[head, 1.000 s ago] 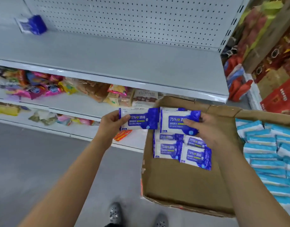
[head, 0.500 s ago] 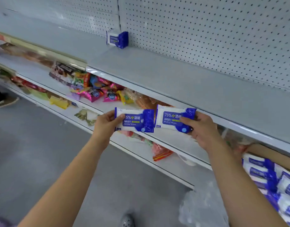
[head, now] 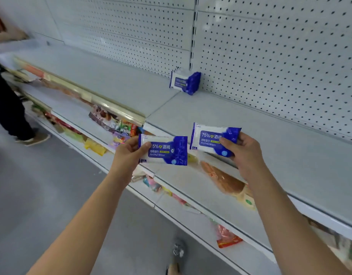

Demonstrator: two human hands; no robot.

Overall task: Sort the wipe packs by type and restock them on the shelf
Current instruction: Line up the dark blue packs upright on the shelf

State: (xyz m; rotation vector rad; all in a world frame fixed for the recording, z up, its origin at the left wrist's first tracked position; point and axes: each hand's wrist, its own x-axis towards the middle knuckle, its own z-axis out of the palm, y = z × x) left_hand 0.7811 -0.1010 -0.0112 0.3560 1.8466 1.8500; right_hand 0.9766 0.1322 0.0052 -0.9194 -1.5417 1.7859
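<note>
White pegboard [head: 270,46] backs a long grey shelf [head: 250,126] that runs from far left to lower right. One blue-and-white wipe pack [head: 184,82] stands on it against the pegboard, just beside the slotted upright where two shelf boards meet.

Nearer the camera, the left hand [head: 129,153] pinches the left end of a second alcohol wipe pack [head: 167,150], thumb on the printed front and fingers behind. This pack hangs in the air just in front of the shelf's front lip. The right hand [head: 244,153] grips the right end of a third alcohol wipe pack [head: 208,138], thumb across the front and fingers curled behind it. That one is held slightly higher, over the front edge of the shelf. The two packs face the camera side by side with a narrow gap between them, not touching. A bare stretch of shelf lies beyond them.

Below, a lower shelf [head: 201,187] carries mixed snack bags [head: 121,128] and a clear bread bag [head: 224,180], partly hidden by the hands and forearms. A gold price rail [head: 103,104] edges the upper shelf further left. Another person's legs [head: 8,108] stand on the grey floor [head: 42,185] at far left, blurred. A shoe [head: 178,250] shows at the bottom.
</note>
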